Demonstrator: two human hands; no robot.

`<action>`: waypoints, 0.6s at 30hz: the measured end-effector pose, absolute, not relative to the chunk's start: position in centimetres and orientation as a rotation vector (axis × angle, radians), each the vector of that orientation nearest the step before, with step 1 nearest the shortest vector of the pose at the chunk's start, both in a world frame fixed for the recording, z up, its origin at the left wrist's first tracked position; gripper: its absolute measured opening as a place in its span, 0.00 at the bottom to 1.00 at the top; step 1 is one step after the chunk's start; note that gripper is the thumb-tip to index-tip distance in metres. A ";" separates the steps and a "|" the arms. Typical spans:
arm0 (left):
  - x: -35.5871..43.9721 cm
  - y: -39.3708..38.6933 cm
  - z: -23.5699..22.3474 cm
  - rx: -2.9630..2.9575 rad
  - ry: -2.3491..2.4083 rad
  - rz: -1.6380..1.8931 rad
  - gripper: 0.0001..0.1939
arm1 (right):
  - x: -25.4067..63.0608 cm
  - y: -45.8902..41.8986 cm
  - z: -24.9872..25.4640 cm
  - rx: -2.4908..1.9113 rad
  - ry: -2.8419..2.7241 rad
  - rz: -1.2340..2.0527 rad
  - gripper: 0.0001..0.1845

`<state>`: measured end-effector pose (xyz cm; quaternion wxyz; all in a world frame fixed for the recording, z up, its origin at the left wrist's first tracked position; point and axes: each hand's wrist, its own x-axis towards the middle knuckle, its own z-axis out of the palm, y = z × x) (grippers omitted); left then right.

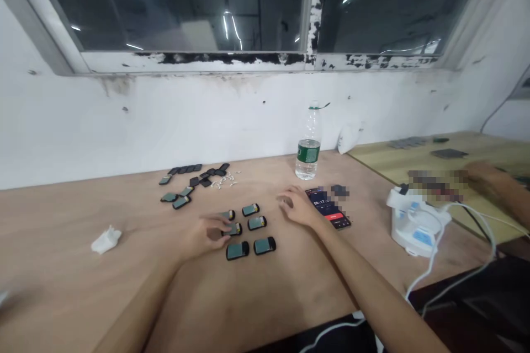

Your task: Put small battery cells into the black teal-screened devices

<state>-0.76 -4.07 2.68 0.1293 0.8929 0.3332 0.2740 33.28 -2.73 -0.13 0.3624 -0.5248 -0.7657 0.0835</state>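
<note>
Several small dark rectangular parts with teal faces lie in two rows on the wooden table in front of me. My left hand rests at the left end of the rows, fingers curled onto one part. My right hand hovers just right of the rows, fingers bent and apart, holding nothing I can see. A phone showing a timer lies right beside that hand.
A loose pile of similar dark parts and small white bits lies farther back. A water bottle stands near the wall. A crumpled white tissue is at left. A white device with cables sits at right, beyond it another person's arm.
</note>
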 end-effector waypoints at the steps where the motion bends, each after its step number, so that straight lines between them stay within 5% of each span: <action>1: -1.0 -3.9 2.8 2.600 0.965 0.766 0.06 | 33.8 -2.4 -0.4 -1.414 -1.990 0.205 0.13; 14: -1.8 -3.5 4.0 2.592 0.986 0.633 0.10 | 33.8 -2.8 -0.1 -1.308 -2.067 0.272 0.07; 18: -1.0 -5.0 5.5 2.548 0.994 0.670 0.12 | 32.0 -4.1 1.0 -1.037 -1.955 0.552 0.10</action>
